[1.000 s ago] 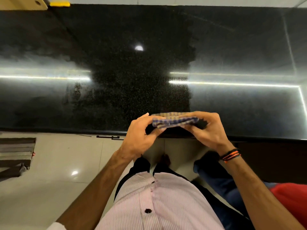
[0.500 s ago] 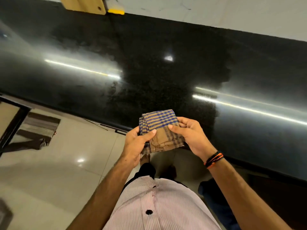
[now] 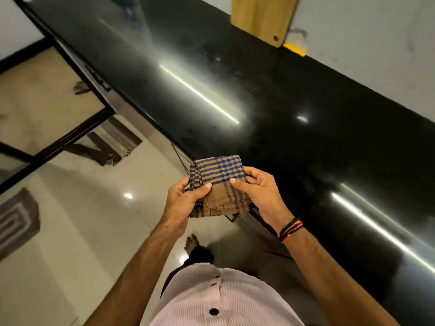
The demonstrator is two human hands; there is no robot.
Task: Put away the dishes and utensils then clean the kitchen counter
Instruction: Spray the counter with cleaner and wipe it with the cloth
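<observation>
I see the floor mat [image 3: 17, 218] far to the left of my hands, cut off by the frame edge, and a second striped mat [image 3: 115, 143] up-left of them, partly blurred. My left hand [image 3: 182, 204] is closed on the folded checked cloth [image 3: 220, 185], thumb pressed on top and fingers curled beneath, where I cannot see them. The cloth's lower left corner is hidden behind that hand. The cloth sits between my 2 hands, held in the air just off the near edge of the black surface [image 3: 294, 142], its long axis running from my body away toward the surface, the blue-striped end pointing away and the plain brown end toward me. My right hand [image 3: 260, 194] grips the cloth's right side, thumb on top, fingers wrapped behind it. A black-and-orange band [image 3: 290, 229] circles that wrist. Far beyond the hands, up and right, a wooden board [image 3: 263, 18] leans at the wall, its top cut off, with a yellow item [image 3: 295, 48] beside it too smeared to identify.
</observation>
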